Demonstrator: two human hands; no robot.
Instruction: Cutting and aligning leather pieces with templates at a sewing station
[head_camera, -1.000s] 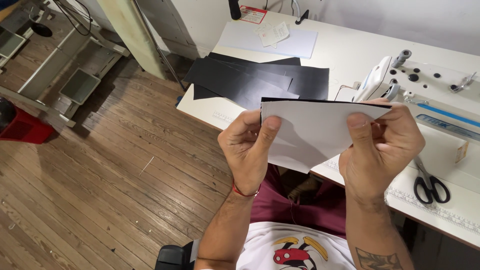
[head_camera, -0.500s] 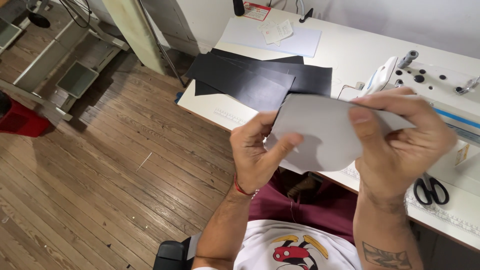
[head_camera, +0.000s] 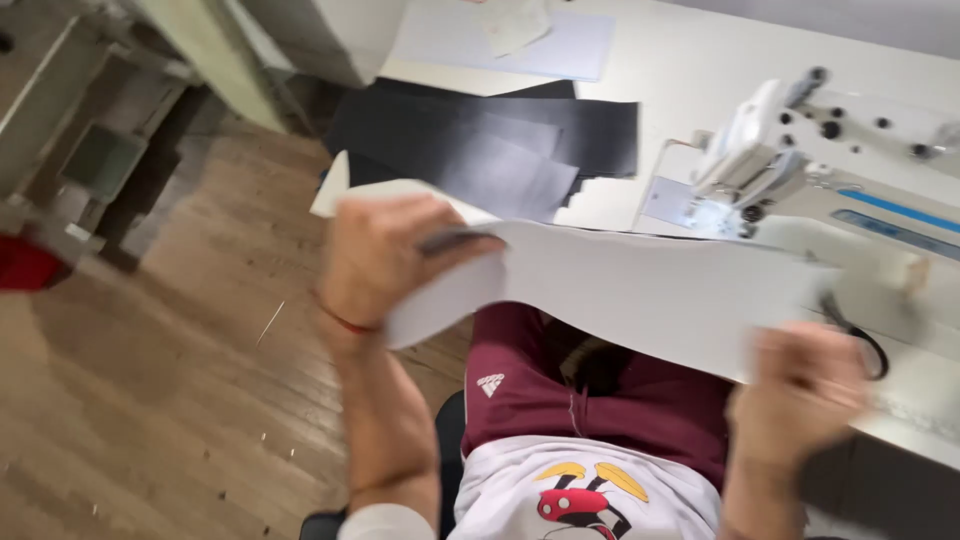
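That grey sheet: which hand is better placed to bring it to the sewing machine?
Probably the right hand: it is close below the sewing machine. The left hand pinches the grey sheet at its far end.

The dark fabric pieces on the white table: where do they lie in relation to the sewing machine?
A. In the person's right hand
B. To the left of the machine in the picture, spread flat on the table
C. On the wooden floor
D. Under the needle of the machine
B: the dark fabric pieces lie flat on the white table, left of the sewing machine in the picture, apart from both hands.
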